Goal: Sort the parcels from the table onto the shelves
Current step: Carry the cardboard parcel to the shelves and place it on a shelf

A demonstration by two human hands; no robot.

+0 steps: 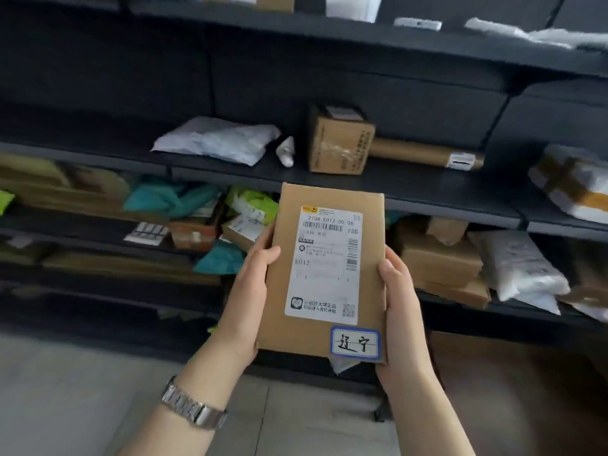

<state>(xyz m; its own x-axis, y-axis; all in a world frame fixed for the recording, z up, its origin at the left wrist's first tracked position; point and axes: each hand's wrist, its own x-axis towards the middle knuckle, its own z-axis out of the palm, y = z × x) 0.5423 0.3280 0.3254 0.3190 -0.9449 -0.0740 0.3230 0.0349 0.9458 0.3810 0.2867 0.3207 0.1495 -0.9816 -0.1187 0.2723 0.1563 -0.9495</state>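
I hold a flat brown cardboard parcel (pixel 289 324) upright in front of the dark shelves (pixel 427 192). It carries a white shipping label and a small blue-edged sticker with handwriting at its lower right. My left hand (pixel 245 301) grips its left edge, thumb on the front. My right hand (pixel 399 311) grips its right edge. A white scrap shows under the parcel's bottom edge. The table is out of view.
The middle shelf holds a white poly bag (pixel 217 139), a small white tube (pixel 285 151), a brown box (pixel 340 143) and a cardboard tube (pixel 424 153). Lower shelves are crowded with teal and green bags, boxes and white bags. Grey floor lies below, brown surface at right.
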